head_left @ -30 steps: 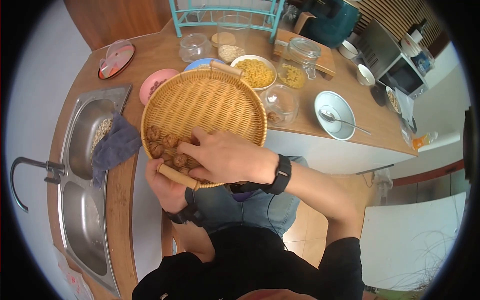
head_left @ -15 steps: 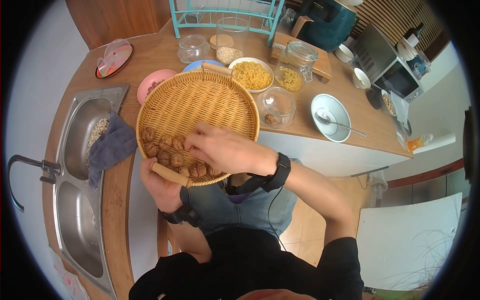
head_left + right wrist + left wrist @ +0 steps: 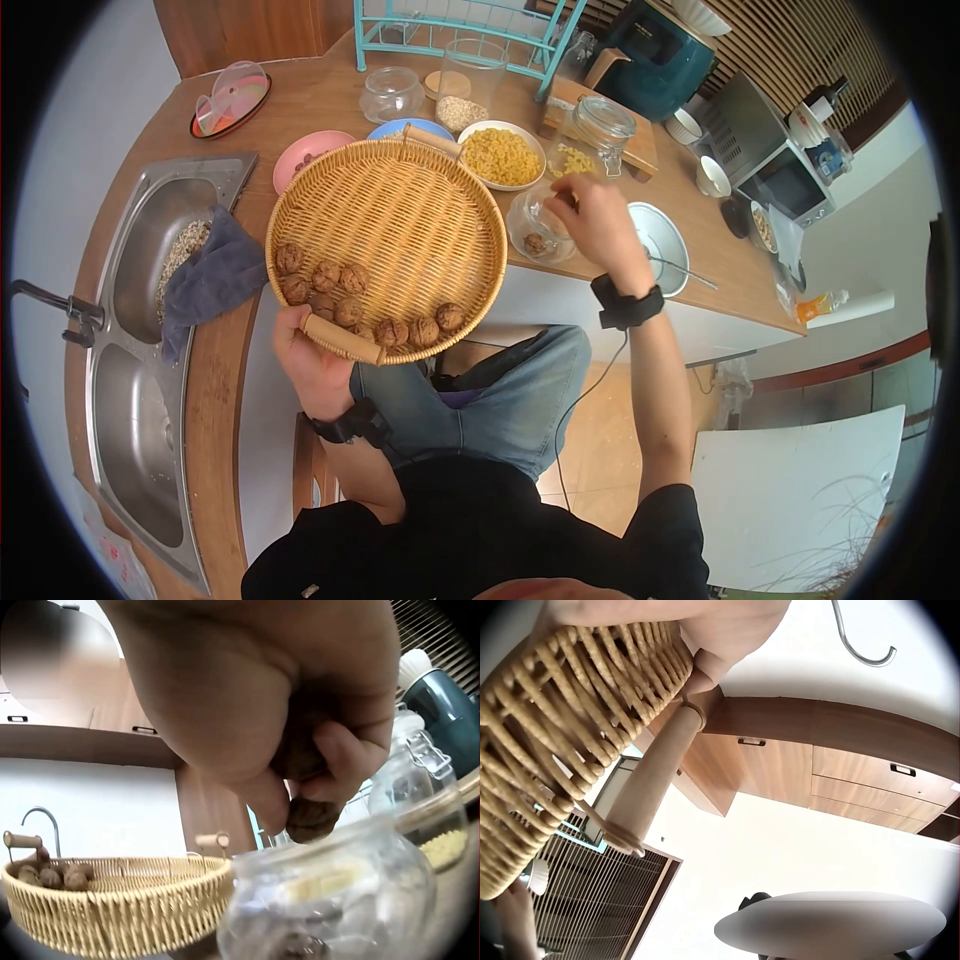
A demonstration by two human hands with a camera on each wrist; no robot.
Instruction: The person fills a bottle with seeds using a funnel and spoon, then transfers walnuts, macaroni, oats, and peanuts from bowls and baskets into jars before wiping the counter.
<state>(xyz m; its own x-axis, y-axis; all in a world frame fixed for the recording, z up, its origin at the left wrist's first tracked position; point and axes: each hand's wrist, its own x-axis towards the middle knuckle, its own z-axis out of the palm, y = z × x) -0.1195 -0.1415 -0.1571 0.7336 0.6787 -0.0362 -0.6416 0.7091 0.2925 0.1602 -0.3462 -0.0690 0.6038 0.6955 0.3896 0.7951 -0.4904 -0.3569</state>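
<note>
My left hand [image 3: 318,370] holds up the round wicker basket [image 3: 400,215] by its near-left rim, beside the wooden handle [image 3: 656,769]. Several walnuts [image 3: 325,275] lie along the basket's near side. Over the mouth of a small glass jar [image 3: 520,220] on the counter is my right hand [image 3: 605,230]. Its thumb and fingers pinch a walnut [image 3: 311,819] right at the jar's rim, and a second walnut [image 3: 300,756] sits in shadow within the curled fingers. Inside the jar lies another walnut [image 3: 535,243], low against the glass.
Behind the jar stand a plate of pasta [image 3: 503,155], a clip-top jar [image 3: 605,125] and a tall glass container [image 3: 472,80] with oats. A white bowl [image 3: 665,240] with a spoon is to the right. A double sink [image 3: 130,400] with a grey cloth [image 3: 215,275] is on the left.
My right hand has moved from among the walnuts in the basket, rightward to the small glass jar, carrying walnuts. My left hand keeps holding the basket, which has shifted slightly left.
</note>
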